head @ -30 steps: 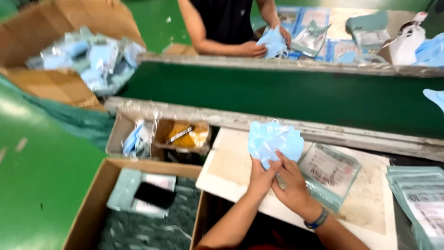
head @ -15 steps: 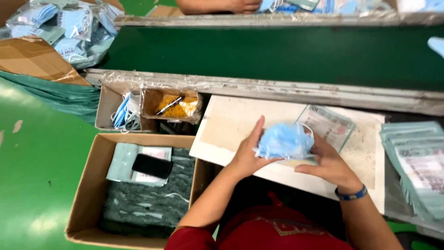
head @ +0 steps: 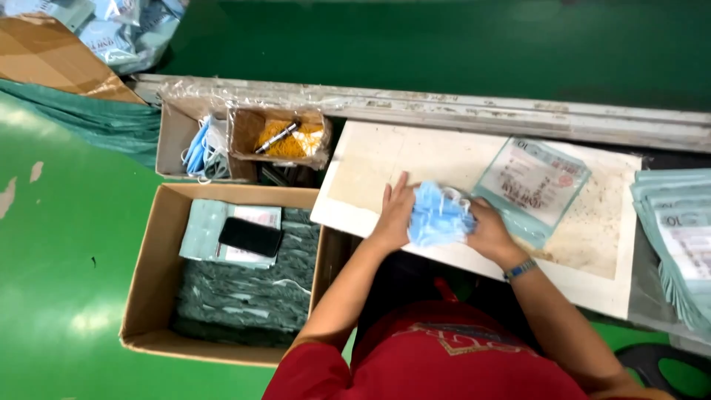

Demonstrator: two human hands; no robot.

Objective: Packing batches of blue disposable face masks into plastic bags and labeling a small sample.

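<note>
Blue masks [head: 437, 215] are being squared into a stack between my left hand [head: 395, 211] and right hand [head: 489, 230], both pressing it closed. I am judging bagging undone: the pouch [head: 535, 181] is lying flat and unfilled beside them.

The stack of pouches [head: 678, 237] is cut off by the right edge; the right hand's [head: 490, 231] fingertips hide behind the blue masks [head: 438, 215].

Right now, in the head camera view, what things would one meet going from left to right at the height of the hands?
Cardboard box → black phone → left hand → stack of blue face masks → right hand → clear printed pouch → pile of pouches.
</note>
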